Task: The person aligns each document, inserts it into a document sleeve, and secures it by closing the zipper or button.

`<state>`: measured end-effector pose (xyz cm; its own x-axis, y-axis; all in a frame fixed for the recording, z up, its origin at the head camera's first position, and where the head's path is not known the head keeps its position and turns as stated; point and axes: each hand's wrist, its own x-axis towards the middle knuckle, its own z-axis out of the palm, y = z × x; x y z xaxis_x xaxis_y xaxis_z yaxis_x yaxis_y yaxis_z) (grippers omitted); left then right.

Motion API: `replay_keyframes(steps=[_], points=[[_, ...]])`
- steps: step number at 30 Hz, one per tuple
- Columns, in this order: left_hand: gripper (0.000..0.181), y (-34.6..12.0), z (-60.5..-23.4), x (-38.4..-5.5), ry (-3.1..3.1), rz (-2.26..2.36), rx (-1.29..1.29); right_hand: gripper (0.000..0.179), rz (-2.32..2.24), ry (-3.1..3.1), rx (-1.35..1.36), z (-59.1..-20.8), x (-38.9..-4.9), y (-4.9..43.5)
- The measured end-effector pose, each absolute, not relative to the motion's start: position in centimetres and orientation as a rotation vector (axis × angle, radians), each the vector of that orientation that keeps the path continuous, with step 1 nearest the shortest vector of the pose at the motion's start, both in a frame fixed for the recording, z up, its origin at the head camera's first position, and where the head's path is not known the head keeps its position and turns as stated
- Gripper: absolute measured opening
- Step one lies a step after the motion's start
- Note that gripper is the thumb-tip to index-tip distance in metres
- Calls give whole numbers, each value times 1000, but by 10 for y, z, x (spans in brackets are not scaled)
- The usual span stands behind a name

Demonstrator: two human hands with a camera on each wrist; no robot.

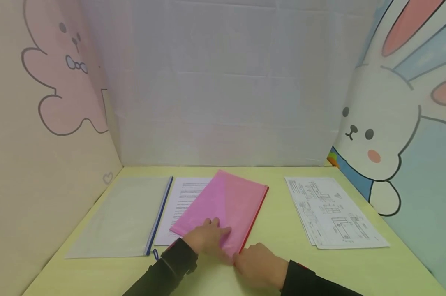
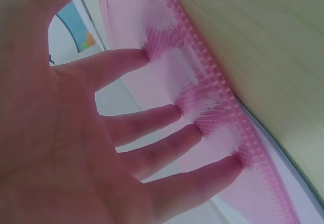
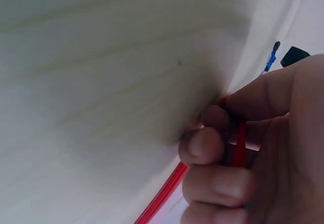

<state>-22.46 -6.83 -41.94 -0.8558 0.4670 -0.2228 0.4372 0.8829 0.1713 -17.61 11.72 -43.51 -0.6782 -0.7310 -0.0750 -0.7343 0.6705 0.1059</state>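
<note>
A pink mesh zip pouch (image 1: 241,205) lies turned at an angle in the middle of the table, its red zipper edge (image 1: 257,213) along the right side. My left hand (image 1: 205,238) rests on its lower part. In the left wrist view the spread, fairly straight fingers (image 2: 172,183) press dents into the mesh. At the near end of the zipper, my right hand (image 1: 261,265) has its fingers curled. The right wrist view shows it pinching the zipper end, with a red pull strap (image 3: 239,150) running inside the fingers. The slider itself is hidden.
Printed text sheets (image 1: 164,234) lie partly under the pink pouch. To the left is a pale zip pouch (image 1: 115,218) with a blue zipper (image 1: 160,216) and a blue pull loop (image 1: 155,254). Sheets with technical drawings (image 1: 335,213) lie at the right. Decorated walls enclose the table.
</note>
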Motion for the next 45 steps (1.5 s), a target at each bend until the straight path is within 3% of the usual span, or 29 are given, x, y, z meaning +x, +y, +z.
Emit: replay_keyframes(steps=[14, 20, 45], points=[[95, -66, -418, -225, 2754, 62, 747, 29, 404, 2837, -1476, -439, -181, 115], [93, -65, -415, -228, 2753, 50, 755, 29, 356, 2825, -1456, -441, -187, 118], [95, -64, -414, -224, 2754, 118, 705, 14, 183, 2817, -1466, -439, -198, 124]])
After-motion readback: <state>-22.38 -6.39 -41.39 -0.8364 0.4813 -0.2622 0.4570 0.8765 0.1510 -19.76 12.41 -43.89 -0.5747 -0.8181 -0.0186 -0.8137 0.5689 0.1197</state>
